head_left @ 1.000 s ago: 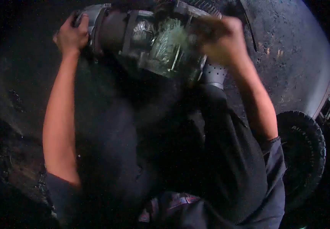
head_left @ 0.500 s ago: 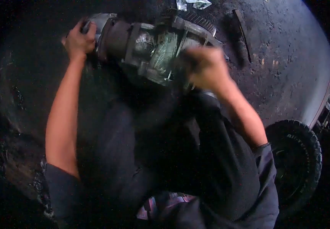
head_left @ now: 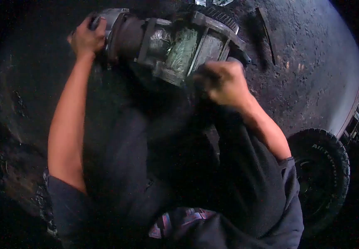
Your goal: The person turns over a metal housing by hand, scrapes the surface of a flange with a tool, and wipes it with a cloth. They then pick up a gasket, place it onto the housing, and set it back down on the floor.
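A bulky metal housing, like a gearbox or motor casing, lies on its side on the dark ground, its ribbed middle shiny and grey-green. My left hand grips its left end, thumb and fingers bent around a dark part there. In front of the housing's right half is my right hand, closed and smeared by motion. Something dark shows at its fingers, too blurred to name. A toothed ring runs along the housing's far right edge.
Behind the housing to the right, a long thin dark bar lies on the rough, stained ground. A black tyre lies at my right side. Pale scraps show at the top edge. My bent legs are close below the housing.
My right hand has shifted slightly down, uncovering more of the housing's right side. My left hand keeps its grip. The housing sits a little higher in view.
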Action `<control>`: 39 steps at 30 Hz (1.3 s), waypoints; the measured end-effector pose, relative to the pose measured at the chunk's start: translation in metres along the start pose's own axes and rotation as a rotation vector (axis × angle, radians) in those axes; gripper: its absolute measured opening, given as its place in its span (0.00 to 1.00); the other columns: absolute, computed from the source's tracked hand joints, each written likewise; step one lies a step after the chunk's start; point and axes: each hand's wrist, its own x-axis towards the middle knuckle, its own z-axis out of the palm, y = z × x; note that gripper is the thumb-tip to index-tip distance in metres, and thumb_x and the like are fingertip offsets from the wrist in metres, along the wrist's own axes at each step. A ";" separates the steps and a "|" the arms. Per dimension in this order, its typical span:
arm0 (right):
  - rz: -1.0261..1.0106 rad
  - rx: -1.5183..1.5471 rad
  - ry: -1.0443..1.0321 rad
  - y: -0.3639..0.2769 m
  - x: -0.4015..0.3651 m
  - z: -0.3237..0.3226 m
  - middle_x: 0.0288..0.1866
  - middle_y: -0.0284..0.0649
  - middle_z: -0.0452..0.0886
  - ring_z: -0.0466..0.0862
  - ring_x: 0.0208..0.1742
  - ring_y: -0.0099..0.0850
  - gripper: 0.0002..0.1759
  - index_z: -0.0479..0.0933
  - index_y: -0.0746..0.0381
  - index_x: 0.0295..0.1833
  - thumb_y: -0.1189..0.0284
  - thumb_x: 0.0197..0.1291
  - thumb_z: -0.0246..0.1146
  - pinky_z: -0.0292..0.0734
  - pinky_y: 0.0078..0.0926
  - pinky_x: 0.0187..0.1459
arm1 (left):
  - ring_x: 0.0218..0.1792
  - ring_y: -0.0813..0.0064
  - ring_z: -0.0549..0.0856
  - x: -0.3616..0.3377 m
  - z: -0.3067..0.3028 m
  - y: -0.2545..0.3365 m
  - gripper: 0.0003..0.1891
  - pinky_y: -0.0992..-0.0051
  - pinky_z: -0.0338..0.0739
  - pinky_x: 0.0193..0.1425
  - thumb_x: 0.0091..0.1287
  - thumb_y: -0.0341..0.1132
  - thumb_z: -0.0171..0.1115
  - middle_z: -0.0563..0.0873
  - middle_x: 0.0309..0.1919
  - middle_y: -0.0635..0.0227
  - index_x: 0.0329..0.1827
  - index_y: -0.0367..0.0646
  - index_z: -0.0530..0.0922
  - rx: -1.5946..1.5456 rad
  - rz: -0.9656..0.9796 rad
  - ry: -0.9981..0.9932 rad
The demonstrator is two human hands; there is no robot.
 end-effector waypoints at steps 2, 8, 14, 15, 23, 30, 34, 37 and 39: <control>-0.040 -0.002 -0.029 0.001 0.000 0.003 0.28 0.49 0.80 0.82 0.30 0.44 0.15 0.80 0.63 0.35 0.72 0.36 0.68 0.78 0.33 0.33 | 0.51 0.58 0.81 -0.002 0.000 -0.004 0.26 0.62 0.63 0.62 0.59 0.60 0.54 0.84 0.47 0.63 0.53 0.55 0.79 0.015 -0.002 0.014; 0.179 0.026 0.085 0.008 0.015 -0.035 0.26 0.48 0.80 0.82 0.28 0.43 0.12 0.81 0.65 0.32 0.68 0.45 0.70 0.77 0.30 0.31 | 0.50 0.57 0.81 0.000 0.003 -0.007 0.27 0.61 0.65 0.61 0.58 0.61 0.54 0.84 0.47 0.62 0.52 0.54 0.80 0.008 -0.007 0.030; 0.205 -0.166 -0.077 -0.020 0.012 -0.026 0.27 0.51 0.79 0.80 0.33 0.51 0.11 0.80 0.59 0.33 0.68 0.40 0.64 0.77 0.43 0.37 | 0.48 0.56 0.82 -0.003 -0.006 -0.005 0.29 0.61 0.68 0.58 0.58 0.61 0.51 0.84 0.46 0.61 0.54 0.53 0.79 0.018 -0.001 -0.024; 0.192 -0.172 -0.118 -0.023 0.012 -0.024 0.26 0.51 0.79 0.80 0.34 0.51 0.11 0.80 0.59 0.31 0.68 0.39 0.64 0.77 0.44 0.38 | 0.48 0.56 0.82 -0.003 -0.006 -0.007 0.29 0.61 0.68 0.58 0.57 0.62 0.51 0.84 0.46 0.60 0.54 0.53 0.79 0.029 0.003 -0.008; 0.224 -0.128 -0.306 0.000 0.040 -0.030 0.27 0.49 0.80 0.81 0.34 0.49 0.12 0.82 0.58 0.33 0.67 0.38 0.64 0.77 0.43 0.38 | 0.48 0.56 0.82 -0.004 -0.003 -0.006 0.30 0.63 0.69 0.57 0.57 0.62 0.52 0.84 0.46 0.58 0.53 0.49 0.79 0.028 -0.054 -0.011; 0.176 -0.210 -0.181 -0.011 0.034 -0.032 0.31 0.46 0.81 0.81 0.35 0.47 0.11 0.82 0.56 0.32 0.62 0.43 0.65 0.77 0.42 0.38 | 0.48 0.55 0.82 -0.005 -0.006 -0.008 0.31 0.64 0.70 0.57 0.56 0.62 0.55 0.84 0.45 0.58 0.53 0.49 0.79 -0.035 -0.024 -0.006; 0.082 -0.246 -0.087 -0.012 0.033 -0.028 0.26 0.48 0.79 0.79 0.33 0.50 0.11 0.79 0.59 0.28 0.65 0.38 0.64 0.76 0.44 0.35 | 0.48 0.54 0.81 -0.003 -0.007 -0.011 0.30 0.62 0.70 0.57 0.55 0.62 0.56 0.84 0.45 0.57 0.53 0.52 0.80 -0.043 -0.056 -0.048; -0.034 -0.338 -0.165 -0.017 0.040 -0.035 0.24 0.48 0.79 0.80 0.28 0.44 0.09 0.80 0.63 0.31 0.70 0.44 0.67 0.74 0.38 0.31 | 0.48 0.54 0.82 -0.003 -0.006 -0.014 0.29 0.63 0.71 0.56 0.55 0.62 0.56 0.84 0.44 0.57 0.52 0.54 0.80 0.023 -0.014 -0.001; -0.062 -0.310 -0.165 -0.019 0.042 -0.035 0.23 0.48 0.78 0.80 0.27 0.44 0.09 0.80 0.63 0.31 0.70 0.43 0.67 0.74 0.39 0.30 | 0.48 0.54 0.81 -0.003 -0.006 -0.014 0.28 0.63 0.71 0.55 0.56 0.62 0.56 0.84 0.45 0.57 0.53 0.54 0.80 0.018 -0.043 -0.022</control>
